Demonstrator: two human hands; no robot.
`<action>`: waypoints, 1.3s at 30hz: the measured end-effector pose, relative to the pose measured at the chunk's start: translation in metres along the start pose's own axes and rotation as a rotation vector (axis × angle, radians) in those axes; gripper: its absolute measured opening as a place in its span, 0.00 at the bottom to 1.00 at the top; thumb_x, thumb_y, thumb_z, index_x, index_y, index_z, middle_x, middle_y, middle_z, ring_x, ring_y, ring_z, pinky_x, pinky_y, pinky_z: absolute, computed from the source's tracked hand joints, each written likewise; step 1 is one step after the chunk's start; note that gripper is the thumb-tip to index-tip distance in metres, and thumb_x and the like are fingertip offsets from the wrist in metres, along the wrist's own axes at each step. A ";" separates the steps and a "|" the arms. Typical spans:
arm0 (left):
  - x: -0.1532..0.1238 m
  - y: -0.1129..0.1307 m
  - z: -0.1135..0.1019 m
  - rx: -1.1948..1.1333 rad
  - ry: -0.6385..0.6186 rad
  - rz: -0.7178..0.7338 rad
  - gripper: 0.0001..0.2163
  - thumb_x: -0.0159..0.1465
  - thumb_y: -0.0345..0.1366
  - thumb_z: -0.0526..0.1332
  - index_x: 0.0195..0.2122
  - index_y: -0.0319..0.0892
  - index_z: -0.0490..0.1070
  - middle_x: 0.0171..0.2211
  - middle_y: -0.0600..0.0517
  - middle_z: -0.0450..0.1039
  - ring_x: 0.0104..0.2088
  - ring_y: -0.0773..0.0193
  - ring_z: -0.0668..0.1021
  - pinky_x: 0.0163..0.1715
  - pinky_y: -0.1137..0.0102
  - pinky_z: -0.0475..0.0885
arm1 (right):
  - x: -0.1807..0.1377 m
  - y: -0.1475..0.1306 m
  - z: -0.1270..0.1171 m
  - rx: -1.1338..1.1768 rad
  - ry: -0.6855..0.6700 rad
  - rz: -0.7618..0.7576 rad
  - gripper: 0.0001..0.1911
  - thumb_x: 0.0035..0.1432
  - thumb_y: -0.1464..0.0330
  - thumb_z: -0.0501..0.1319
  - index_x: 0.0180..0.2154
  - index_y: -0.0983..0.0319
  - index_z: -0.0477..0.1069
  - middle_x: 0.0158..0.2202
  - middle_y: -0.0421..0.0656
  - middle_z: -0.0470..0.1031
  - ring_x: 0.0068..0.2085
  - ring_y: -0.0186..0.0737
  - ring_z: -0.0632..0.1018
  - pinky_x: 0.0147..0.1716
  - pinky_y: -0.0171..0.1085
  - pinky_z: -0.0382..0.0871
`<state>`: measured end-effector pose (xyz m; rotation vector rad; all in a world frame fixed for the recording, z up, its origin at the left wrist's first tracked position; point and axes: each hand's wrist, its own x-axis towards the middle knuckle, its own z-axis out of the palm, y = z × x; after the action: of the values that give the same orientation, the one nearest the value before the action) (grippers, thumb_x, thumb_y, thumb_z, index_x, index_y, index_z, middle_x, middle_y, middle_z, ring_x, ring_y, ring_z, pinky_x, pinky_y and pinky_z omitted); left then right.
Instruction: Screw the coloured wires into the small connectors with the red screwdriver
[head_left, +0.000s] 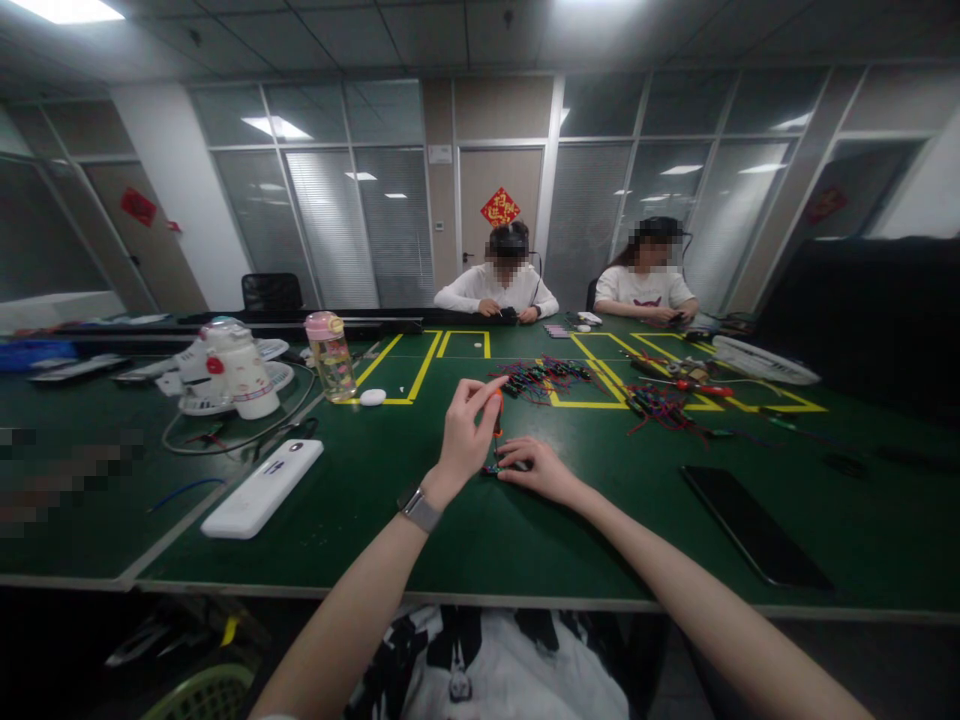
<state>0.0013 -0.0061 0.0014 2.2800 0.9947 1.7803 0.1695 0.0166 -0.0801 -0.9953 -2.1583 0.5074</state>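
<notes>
1. Centrally, over the green worktop (450,540), the left hand (463,432) is raised off the surface with a watch (418,508) on its wrist.
2. Its grip is narrow: thumb and fingertips pinch a small orange-handled tool (498,408), which stands roughly upright.
3. The right hand (537,469) lies low on the worktop just beside the left, palm down.
4. Its fingertips rest on a small dark part (496,467) directly below the tool; I cannot tell whether the grip clasps the part or only presses on it.
5. Beyond the hands, a heap of red and black wired pieces (544,380) lies among yellow tape lines (420,372), with a second heap (660,408) to its right.
6. To the left lie a white oblong case (262,487), a pink-lidded bottle (330,355) and a white appliance (229,370).
7. A black phone (754,525) lies flat to the right, well apart from the hands.
8. Two people sit at the far side of the worktop, their hands on small items.
</notes>
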 end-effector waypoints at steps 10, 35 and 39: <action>0.000 -0.002 0.002 0.003 0.006 0.027 0.11 0.65 0.35 0.58 0.48 0.45 0.72 0.35 0.52 0.66 0.35 0.67 0.71 0.39 0.71 0.69 | 0.001 -0.002 -0.002 0.002 -0.019 -0.016 0.06 0.49 0.65 0.68 0.32 0.57 0.80 0.43 0.46 0.79 0.49 0.49 0.75 0.52 0.50 0.64; -0.001 -0.004 0.000 -0.005 -0.019 0.030 0.15 0.67 0.33 0.54 0.54 0.44 0.67 0.41 0.49 0.70 0.40 0.64 0.74 0.43 0.68 0.70 | 0.000 -0.003 -0.001 0.014 -0.011 -0.007 0.06 0.49 0.65 0.68 0.32 0.57 0.80 0.44 0.46 0.79 0.50 0.49 0.75 0.52 0.50 0.64; -0.002 -0.001 0.001 0.030 -0.026 0.037 0.13 0.67 0.34 0.54 0.52 0.45 0.69 0.41 0.49 0.69 0.41 0.64 0.74 0.44 0.69 0.70 | 0.000 -0.002 0.000 -0.001 -0.004 -0.007 0.05 0.49 0.65 0.68 0.32 0.57 0.80 0.43 0.46 0.79 0.49 0.49 0.75 0.52 0.51 0.64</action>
<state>0.0013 -0.0058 -0.0006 2.3483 0.9882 1.7567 0.1680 0.0158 -0.0791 -0.9874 -2.1654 0.5058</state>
